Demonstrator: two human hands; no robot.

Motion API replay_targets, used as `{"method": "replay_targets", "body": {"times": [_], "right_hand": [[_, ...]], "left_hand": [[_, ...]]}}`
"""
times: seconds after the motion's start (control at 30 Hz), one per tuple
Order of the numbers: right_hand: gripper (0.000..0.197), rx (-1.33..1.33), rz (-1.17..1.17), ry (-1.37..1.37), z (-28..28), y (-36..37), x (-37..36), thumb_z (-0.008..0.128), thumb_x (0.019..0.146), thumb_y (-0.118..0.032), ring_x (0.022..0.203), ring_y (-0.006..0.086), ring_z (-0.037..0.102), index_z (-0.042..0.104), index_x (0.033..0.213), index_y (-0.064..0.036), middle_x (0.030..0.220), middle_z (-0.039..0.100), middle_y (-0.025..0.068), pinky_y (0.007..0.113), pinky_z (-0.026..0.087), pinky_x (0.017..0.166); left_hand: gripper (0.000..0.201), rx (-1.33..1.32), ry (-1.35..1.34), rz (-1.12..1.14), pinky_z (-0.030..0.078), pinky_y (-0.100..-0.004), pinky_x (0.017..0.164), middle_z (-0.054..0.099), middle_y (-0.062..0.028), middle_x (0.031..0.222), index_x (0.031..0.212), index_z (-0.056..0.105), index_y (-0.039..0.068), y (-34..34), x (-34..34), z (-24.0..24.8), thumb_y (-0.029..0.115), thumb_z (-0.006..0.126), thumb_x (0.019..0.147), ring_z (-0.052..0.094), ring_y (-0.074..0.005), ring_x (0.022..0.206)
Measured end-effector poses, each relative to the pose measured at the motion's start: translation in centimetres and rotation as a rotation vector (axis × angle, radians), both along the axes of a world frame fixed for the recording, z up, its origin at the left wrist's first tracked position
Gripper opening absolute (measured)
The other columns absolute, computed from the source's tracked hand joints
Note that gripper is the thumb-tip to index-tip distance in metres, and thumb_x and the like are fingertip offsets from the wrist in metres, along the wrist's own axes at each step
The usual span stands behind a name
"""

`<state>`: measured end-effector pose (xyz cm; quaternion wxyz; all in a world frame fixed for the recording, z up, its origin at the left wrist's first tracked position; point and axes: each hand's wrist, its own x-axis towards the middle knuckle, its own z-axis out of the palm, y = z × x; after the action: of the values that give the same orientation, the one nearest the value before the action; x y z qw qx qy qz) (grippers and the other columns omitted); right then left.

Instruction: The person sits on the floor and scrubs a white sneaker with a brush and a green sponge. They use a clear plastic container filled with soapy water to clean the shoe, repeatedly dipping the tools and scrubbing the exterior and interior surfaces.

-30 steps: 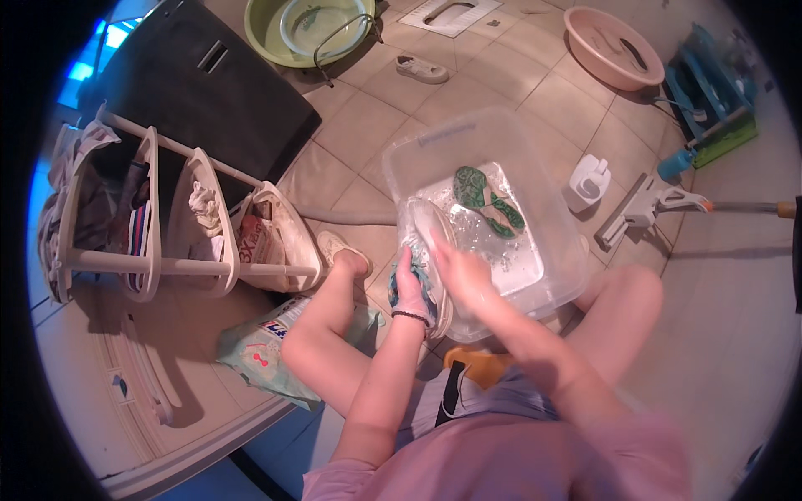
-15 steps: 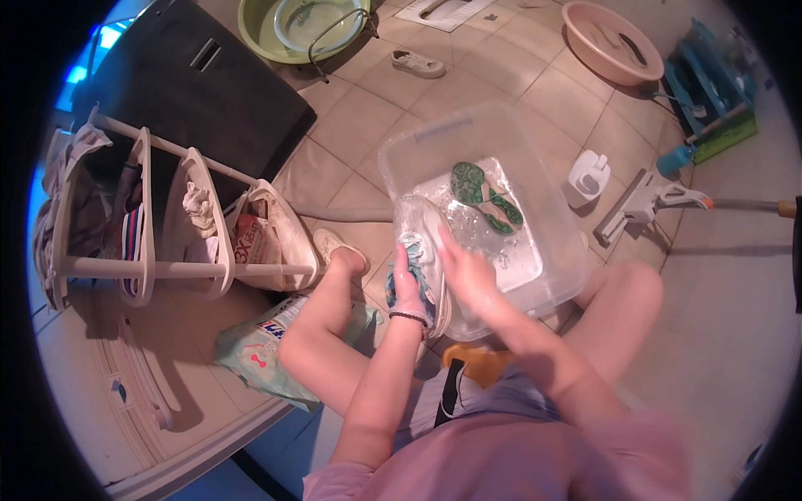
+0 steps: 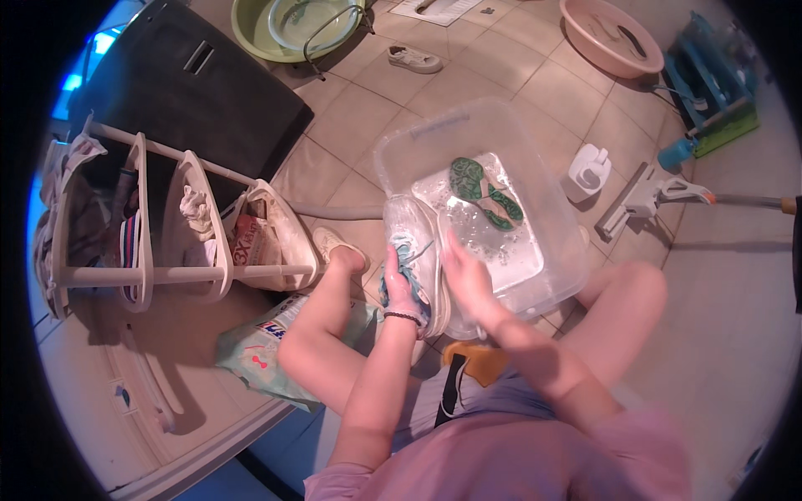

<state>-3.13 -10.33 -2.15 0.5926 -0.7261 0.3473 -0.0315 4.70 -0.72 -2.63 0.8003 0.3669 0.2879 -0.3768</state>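
Note:
A white sneaker [image 3: 408,219] with blue-green laces is held upright over the near left edge of a clear plastic tub [image 3: 543,163]. My left hand [image 3: 401,288] is wrapped round the shoe's laced side. Against the sole side lies my right hand [image 3: 469,280], its fingers close together and slightly blurred; whatever it grips is hidden. Shallow, sudsy water covers the tub's bottom, where green-patterned, insole-shaped pieces [image 3: 466,178] lie.
Another sneaker [image 3: 413,59] sits on the tiles beyond the tub. To the right are a white jug [image 3: 589,173], a floor squeegee [image 3: 639,200] and a pink basin [image 3: 597,46]. A slatted rack [image 3: 188,225] stands left, above a green bag [image 3: 259,355]. Green basins [image 3: 251,29] are at the back.
The sneaker has turned slightly, showing more of its laces and upper. My right hand has shifted a little down along the sole side. My left hand keeps its hold.

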Motion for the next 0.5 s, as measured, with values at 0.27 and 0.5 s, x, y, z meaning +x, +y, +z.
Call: {"method": "replay_targets", "body": {"times": [0.27, 0.5], "right_hand": [[0.045, 0.206, -0.072, -0.183, 0.0, 2.4, -1.5, 0.048, 0.091, -0.012, 0.118, 0.0203, 0.046, 0.036, 0.134, -0.0030, 0.126, 0.049, 0.0198, 0.030, 0.036, 0.096], [0.038, 0.115, -0.288, -0.212, -4.5, 3.0, 0.6, 0.048, 0.092, -0.019, 0.093, 0.0172, 0.059, 0.046, 0.127, -0.0026, 0.108, 0.061, 0.0172, 0.028, 0.044, 0.083]], "left_hand": [[0.061, -0.001, -0.007, 0.023, 0.042, -0.0407, 0.091, 0.059, -0.0096, 0.112, 0.115, 0.056, 0.007, 0.9, 0.6, -1.7, 0.057, 0.044, 0.083, 0.057, -0.0281, 0.098], [0.059, -0.117, 0.039, -0.001, 0.042, -0.0423, 0.092, 0.056, -0.0123, 0.118, 0.122, 0.050, 0.004, 0.4, 0.3, -0.4, 0.051, 0.044, 0.087, 0.055, -0.0300, 0.103]]}}
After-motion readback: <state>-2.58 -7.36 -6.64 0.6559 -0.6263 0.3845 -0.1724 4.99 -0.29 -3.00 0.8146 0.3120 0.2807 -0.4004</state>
